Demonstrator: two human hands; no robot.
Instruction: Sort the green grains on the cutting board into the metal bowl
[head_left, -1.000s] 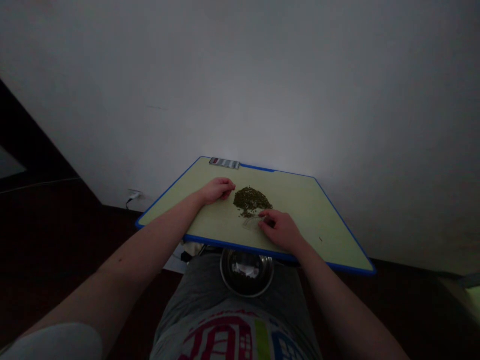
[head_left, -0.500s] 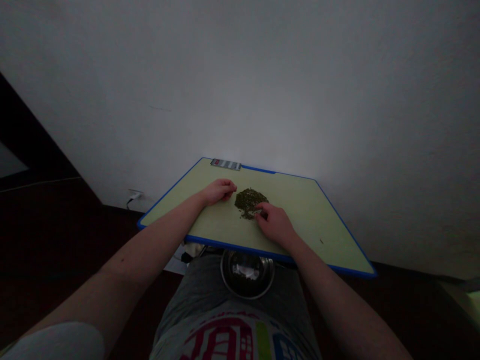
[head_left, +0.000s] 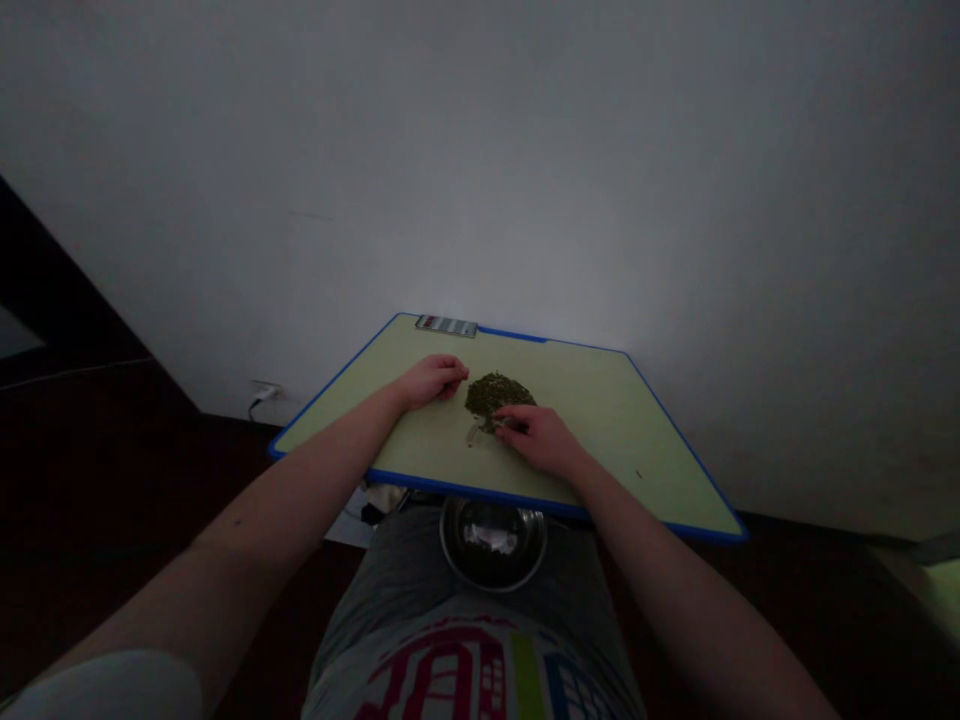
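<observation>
A heap of small dark green grains (head_left: 495, 391), too fine for me to name, lies on the pale board (head_left: 600, 420). My left hand (head_left: 435, 380) rests at the heap's left side, thumb and fingertips pressed together; whether anything is between them is hidden. At the heap's near right edge, my right hand (head_left: 536, 437) has its fingers curled, with the tips over the grains. A faint clear, curved thing (head_left: 475, 436) shows just left of those fingertips. It appears to be in the right hand, but its kind cannot be made out.
A phone (head_left: 446, 326) lies at the board's far left edge, against the wall. Below the near edge, a shiny metal bowl (head_left: 493, 580) sits on my lap, with dark contents. A small dark sliver (head_left: 639, 474) lies on the board's right. A plug (head_left: 265, 393) is in the wall socket.
My right hand has moved left, from the heap's right side onto its near edge. The clear curved thing has shifted left too. My left hand has stayed in place.
</observation>
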